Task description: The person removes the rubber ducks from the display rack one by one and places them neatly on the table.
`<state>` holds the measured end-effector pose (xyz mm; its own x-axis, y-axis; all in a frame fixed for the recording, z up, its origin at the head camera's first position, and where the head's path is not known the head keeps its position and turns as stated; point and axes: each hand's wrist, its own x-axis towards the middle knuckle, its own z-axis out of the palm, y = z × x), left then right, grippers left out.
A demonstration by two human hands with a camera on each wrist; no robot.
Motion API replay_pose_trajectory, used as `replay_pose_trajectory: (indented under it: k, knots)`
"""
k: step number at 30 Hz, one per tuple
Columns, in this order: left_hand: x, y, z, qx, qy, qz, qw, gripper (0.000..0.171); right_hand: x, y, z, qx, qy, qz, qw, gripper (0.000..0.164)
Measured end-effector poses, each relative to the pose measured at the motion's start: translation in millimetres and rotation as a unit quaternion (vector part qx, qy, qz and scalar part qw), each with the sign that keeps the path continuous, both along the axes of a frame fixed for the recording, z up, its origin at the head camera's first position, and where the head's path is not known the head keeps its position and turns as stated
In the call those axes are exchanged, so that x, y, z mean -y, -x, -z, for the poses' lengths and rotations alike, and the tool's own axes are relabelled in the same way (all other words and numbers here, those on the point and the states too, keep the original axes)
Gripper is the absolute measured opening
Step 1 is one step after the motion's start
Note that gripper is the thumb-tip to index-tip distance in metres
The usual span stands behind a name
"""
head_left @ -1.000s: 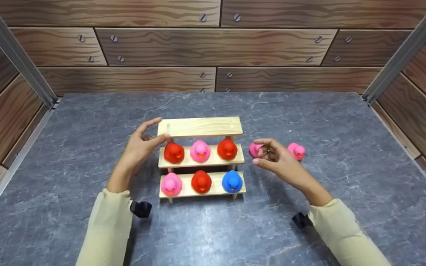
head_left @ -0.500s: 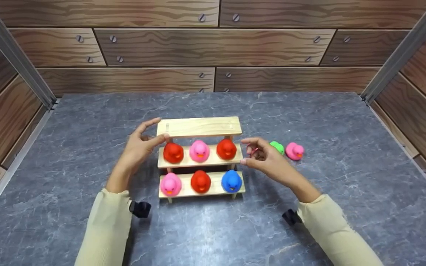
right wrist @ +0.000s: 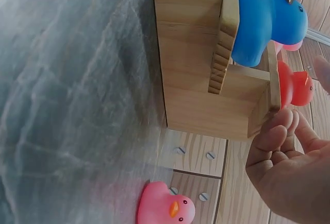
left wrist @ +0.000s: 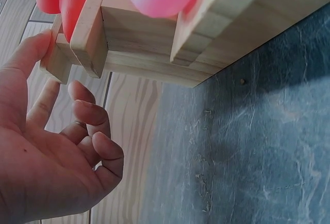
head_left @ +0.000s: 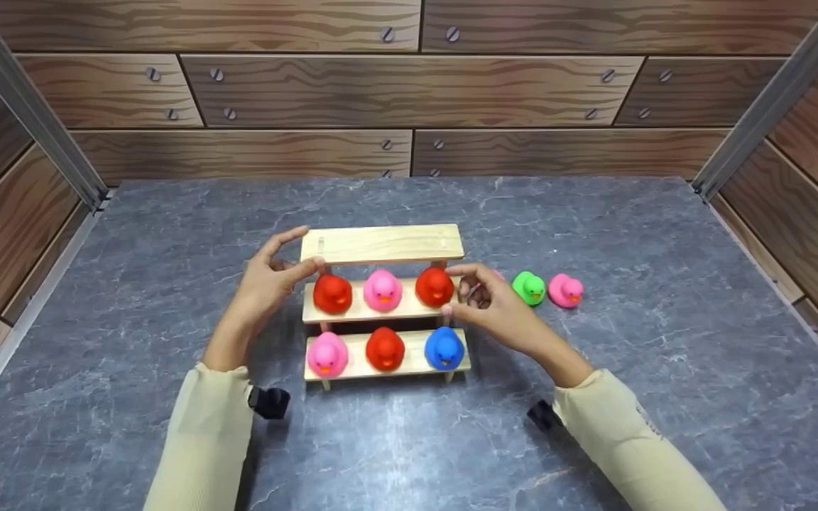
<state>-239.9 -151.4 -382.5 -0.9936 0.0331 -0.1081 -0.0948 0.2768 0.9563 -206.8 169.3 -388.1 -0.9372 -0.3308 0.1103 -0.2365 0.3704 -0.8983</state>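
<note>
A three-tier wooden stand [head_left: 383, 245] faces me. My left hand [head_left: 267, 287] pinches the left end of its top board between thumb and forefinger; in the left wrist view the other fingers [left wrist: 92, 116] are curled below. My right hand [head_left: 498, 309] is at the middle board's right end, forefinger and thumb apart on either side of a red rubber duck [head_left: 434, 287]. Its remaining fingers [right wrist: 270, 144] curl close to the board's end. The middle board also bears a red duck [head_left: 333, 294] and a pink duck [head_left: 383, 289].
Along the bottom board sit a pink duck [head_left: 327, 354], a red duck [head_left: 385, 348] and a blue duck [head_left: 444, 348]. A green duck [head_left: 528, 288] and a pink duck [head_left: 566, 291] stand right of the stand on the grey tabletop [head_left: 629, 234]. Another pink duck is mostly hidden behind my right hand.
My right hand has moved left from the pink duck beside the stand to the red duck on the middle board, uncovering the green duck. My left hand stays put.
</note>
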Motion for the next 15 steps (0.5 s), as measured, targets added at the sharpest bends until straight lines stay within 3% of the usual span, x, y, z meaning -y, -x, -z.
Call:
replay_pose_trajectory:
  k: [15]
  knots:
    - [-0.9, -0.4, 0.1, -0.002, -0.001, -0.003, 1.0, 0.065, 6.4, 2.8, 0.5, 0.0, -0.006, 0.004, 1.0, 0.043]
